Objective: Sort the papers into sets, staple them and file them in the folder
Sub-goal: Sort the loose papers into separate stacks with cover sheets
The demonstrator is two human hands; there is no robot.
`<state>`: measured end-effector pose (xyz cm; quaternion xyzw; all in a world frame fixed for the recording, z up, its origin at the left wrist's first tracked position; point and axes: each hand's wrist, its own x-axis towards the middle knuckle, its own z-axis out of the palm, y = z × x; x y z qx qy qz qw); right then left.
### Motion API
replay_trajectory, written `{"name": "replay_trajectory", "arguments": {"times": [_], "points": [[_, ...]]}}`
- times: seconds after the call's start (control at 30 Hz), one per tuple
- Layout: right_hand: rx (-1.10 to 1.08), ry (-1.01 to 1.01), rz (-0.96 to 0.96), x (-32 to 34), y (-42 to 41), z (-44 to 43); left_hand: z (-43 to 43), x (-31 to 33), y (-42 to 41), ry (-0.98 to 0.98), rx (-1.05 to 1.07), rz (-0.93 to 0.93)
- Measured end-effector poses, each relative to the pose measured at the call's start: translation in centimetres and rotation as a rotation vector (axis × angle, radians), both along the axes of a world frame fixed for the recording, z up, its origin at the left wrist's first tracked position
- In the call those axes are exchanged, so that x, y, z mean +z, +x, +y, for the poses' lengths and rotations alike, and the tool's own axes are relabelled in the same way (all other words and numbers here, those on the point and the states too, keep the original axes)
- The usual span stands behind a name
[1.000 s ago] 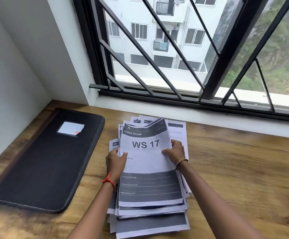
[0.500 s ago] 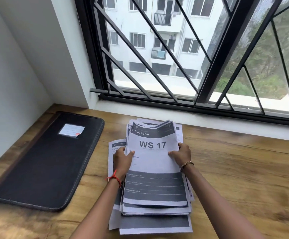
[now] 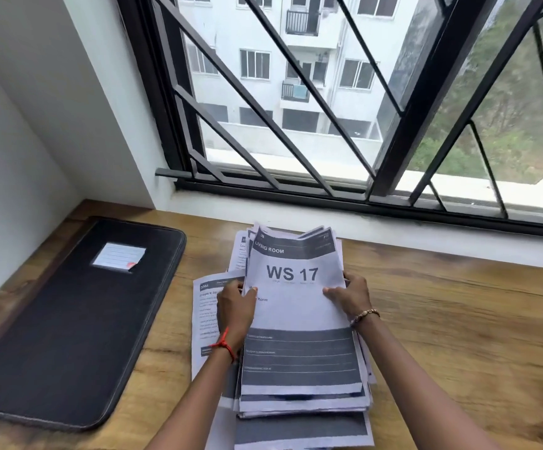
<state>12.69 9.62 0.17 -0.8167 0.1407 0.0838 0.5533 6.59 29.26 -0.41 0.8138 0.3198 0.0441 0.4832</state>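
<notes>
The papers [image 3: 299,358] lie in a loose pile on the bench [image 3: 458,319], beside the closed folder [image 3: 69,319]. The left hand [image 3: 236,306] and the right hand [image 3: 349,297] each pinch a side edge of the top bundle; lifting it level should keep loose sheets from slipping.

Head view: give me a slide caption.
Left hand and right hand hold a paper stack topped by a WS 17 sheet; black folder lies closed alongside.
</notes>
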Motion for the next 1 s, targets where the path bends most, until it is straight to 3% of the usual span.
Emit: {"name": "replay_trajectory", "arguments": {"times": [0.3,0.5,0.63,0.77,1.0], "points": [[0.184,0.080,0.080,0.1,-1.4,3.1,3.1,-0.3,-4.5,-0.056,0.115,0.003],[0.224,0.051,0.060,0.1,-3.8,3.8,3.7,-1.8,-6.5,0.053,0.158,0.186],[0.230,-0.226,-0.053,-1.0,-5.1,4.3,3.5,-1.5,-7.1,0.013,0.120,0.122],[0.316,-0.573,-0.001,-1.7,-5.6,4.6,3.2,-1.5,-7.6,-0.003,0.086,0.024],[0.336,-0.355,0.000,-1.0,-6.3,5.7,3.2,-2.0,-8.5,0.118,0.058,-0.030]]}}
